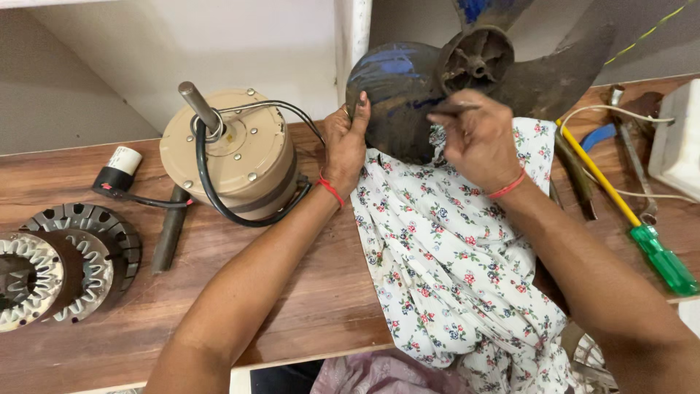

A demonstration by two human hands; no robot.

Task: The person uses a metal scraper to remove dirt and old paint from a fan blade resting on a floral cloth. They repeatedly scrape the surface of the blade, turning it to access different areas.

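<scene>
On a wooden workbench [306,306], seen from above: dark fan blade assembly [408,95] standing on edge at the far side, hub [475,60] facing the viewer, three dusty blades with traces of blue. Left hand [344,142] clamped on the rim of the nearest blade, thumb on the front face, fingers [362,109] curled close together around the edge; red thread at the wrist. Right hand [477,142] just below the hub, fingers bunched and pinched shut around a thin dark tool [452,109] whose tip lies against the blade surface; red thread at this wrist too. Floral cloth [452,263] spread beneath the right forearm, draped over the near edge of the bench, touching the lower rim of the blade. Left of the hands, well apart from the blade: beige motor housing [233,157] with upright steel shaft [198,106] and black cable looped around it. Far left: stacked stator rings [62,263] with toothed inner edges. Far right: green-handled screwdriver [642,233] with yellow shank, lying diagonally beside other dark tools
</scene>
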